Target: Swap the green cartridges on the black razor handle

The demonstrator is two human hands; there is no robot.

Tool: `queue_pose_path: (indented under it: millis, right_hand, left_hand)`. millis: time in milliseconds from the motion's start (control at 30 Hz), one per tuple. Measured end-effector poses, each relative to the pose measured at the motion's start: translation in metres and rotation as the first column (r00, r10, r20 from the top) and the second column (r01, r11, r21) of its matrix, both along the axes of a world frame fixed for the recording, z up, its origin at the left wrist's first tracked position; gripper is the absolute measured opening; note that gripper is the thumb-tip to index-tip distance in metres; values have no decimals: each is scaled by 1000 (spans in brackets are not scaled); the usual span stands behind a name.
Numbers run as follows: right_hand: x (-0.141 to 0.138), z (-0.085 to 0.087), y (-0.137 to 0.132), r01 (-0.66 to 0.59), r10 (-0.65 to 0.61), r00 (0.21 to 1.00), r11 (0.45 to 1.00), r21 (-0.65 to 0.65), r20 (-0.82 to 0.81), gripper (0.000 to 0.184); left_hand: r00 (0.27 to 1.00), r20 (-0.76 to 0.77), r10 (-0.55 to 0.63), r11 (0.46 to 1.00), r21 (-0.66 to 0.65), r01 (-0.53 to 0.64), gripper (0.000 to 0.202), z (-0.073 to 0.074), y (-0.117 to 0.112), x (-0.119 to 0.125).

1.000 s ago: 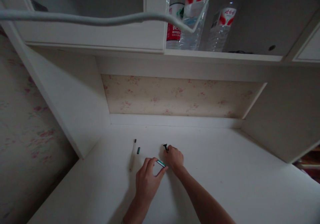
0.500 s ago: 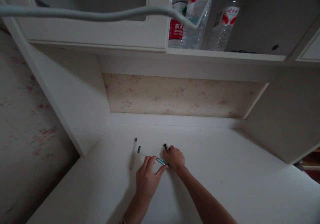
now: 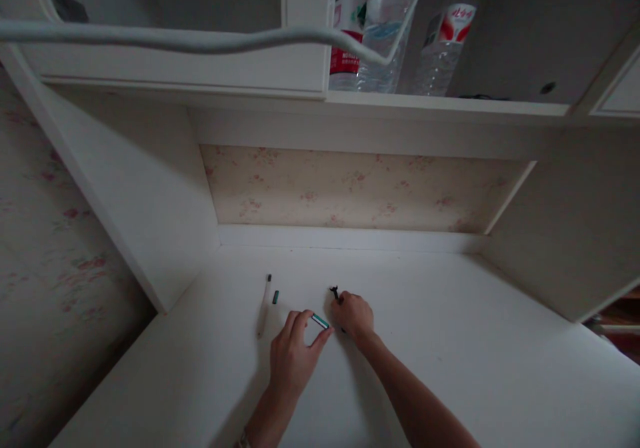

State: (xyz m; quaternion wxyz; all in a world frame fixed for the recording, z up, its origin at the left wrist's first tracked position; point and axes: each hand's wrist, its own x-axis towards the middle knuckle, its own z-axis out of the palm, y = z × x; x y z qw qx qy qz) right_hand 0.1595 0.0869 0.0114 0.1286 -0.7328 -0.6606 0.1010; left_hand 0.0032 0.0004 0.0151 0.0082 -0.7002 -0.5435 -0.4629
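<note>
My left hand (image 3: 295,348) pinches a small green-and-white bar (image 3: 321,321) between thumb and fingertips, just above the white desk (image 3: 400,381). To its right, my right hand (image 3: 354,313) is closed around a slim black piece with a forked tip (image 3: 335,291). The tip sticks out beyond the fingers, while most of the piece is hidden in the hand. Left of both hands lie a thin whitish stick with a dark end (image 3: 265,305) and a second small dark green bar (image 3: 276,297).
Over the desk hangs a white shelf unit (image 3: 200,68) holding several plastic bottles (image 3: 445,41). A thick white cable or bar (image 3: 210,40) crosses the view in front of it. White side panels (image 3: 135,188) flank the desk, and floral wallpaper (image 3: 310,188) shows behind.
My right hand has shifted slightly right, away from my left hand, with the black piece. A small gap now separates the green bar from my right hand. The camera view has tilted slightly.
</note>
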Motion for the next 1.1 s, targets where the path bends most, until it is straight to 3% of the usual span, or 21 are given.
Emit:
queue_pose_path:
  millis: [267,500,667,767,867,967,1100]
  right_hand:
    - [7,-1,0,22,-19,997,999,38,-74,24]
    - [7,-2,-16,-10,72,937,984,178,-343,29]
    - [3,-3,-42,-114,245,770,961,251,-590,45]
    - [2,1,-54,-172,309,548,951,256,-777,48]
    - [2,6,-59,-194,268,325,958,214,-907,41]
    - [3,9,-60,-208,246,267,959,194,-932,35]
    - [6,11,-62,-247,287,251,942,225,-925,33]
  left_hand:
    - [1000,1,0,1000,3,0,33,0,-1,1]
    - [1000,-12,-1,1000,18,1,32,1,0,0]
    - [999,-50,-6,999,39,8,34,-3,1,0]
    - [997,-77,-23,998,51,27,36,-5,1,1]
    - [995,-94,-42,998,47,46,36,-7,1,2]
    - [993,-107,-50,998,36,54,37,-9,1,3]
    - [990,-129,-51,998,28,55,37,-11,1,4]
